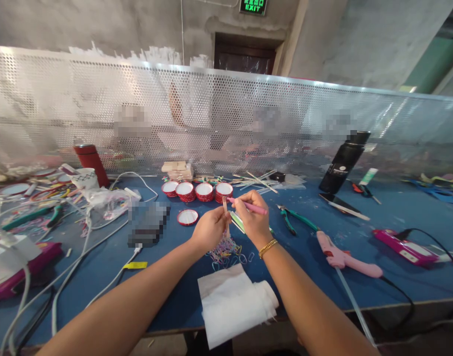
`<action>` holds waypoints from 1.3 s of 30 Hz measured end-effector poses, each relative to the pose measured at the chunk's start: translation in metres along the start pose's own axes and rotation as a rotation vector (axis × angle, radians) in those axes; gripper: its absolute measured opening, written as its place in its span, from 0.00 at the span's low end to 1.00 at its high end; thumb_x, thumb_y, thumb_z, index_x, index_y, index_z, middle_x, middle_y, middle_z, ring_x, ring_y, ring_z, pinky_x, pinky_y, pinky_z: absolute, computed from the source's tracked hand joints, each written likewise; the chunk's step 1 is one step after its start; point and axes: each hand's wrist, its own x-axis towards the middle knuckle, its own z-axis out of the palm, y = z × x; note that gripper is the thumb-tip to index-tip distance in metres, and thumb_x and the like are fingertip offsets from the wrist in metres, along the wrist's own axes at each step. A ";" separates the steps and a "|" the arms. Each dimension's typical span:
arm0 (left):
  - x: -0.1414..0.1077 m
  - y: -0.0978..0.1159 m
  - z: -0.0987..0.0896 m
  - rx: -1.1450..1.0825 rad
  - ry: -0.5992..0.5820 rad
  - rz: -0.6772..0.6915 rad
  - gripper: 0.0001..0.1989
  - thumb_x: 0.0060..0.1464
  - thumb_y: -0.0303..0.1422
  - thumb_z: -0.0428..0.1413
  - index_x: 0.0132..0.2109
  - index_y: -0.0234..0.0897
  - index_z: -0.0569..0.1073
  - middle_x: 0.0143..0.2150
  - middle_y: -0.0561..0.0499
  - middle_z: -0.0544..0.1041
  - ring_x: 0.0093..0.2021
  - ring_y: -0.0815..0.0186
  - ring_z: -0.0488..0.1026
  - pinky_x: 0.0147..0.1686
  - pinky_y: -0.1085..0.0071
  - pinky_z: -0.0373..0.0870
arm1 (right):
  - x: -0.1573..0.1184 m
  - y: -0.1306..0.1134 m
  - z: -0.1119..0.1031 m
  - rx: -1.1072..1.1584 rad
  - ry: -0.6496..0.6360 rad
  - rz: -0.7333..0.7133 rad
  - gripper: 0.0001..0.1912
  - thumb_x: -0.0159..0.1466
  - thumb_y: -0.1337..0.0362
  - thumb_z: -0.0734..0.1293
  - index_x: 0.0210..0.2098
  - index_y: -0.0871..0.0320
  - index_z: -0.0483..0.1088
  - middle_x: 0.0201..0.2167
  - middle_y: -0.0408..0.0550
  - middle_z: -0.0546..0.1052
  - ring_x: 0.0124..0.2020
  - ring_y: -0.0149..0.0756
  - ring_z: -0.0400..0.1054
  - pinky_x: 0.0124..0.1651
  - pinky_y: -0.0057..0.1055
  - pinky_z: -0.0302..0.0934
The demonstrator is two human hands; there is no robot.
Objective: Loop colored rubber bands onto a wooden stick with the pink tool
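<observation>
My left hand (212,228) is closed around a flat wooden craft stick (227,229), held upright at the middle of the table. A pink pen (253,206) sits in the closed fingers of my right hand (254,217), its tip close to the top of the stick. Beneath both hands lies a heap of small coloured paper clips (223,252). Behind them stand several stacks of round red-rimmed white discs (204,192), and a single disc (187,217) lies apart to the left. A green and white strip (237,222) is partly hidden by my right hand.
A white cloth roll (237,306) lies at the front edge. To the right are green-handled pliers (296,217), a pink glue gun (345,257) and a black bottle (341,165). On the left are a phone (148,223), white cables and a red flask (92,163). A perforated metal screen (226,118) borders the back.
</observation>
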 end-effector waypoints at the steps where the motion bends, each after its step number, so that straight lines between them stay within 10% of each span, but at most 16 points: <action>1: 0.000 0.000 0.000 0.003 -0.001 0.003 0.19 0.63 0.46 0.45 0.31 0.38 0.65 0.23 0.56 0.67 0.23 0.70 0.61 0.24 0.72 0.56 | 0.000 0.000 0.000 0.004 -0.005 -0.002 0.08 0.62 0.62 0.66 0.27 0.54 0.67 0.25 0.43 0.75 0.30 0.36 0.70 0.37 0.33 0.64; 39: -0.001 0.001 0.000 -0.002 0.000 0.007 0.18 0.64 0.45 0.45 0.31 0.38 0.65 0.23 0.56 0.66 0.23 0.70 0.61 0.24 0.72 0.55 | 0.000 0.003 0.000 0.021 -0.007 -0.011 0.08 0.63 0.62 0.67 0.28 0.55 0.69 0.26 0.43 0.75 0.31 0.35 0.71 0.38 0.33 0.64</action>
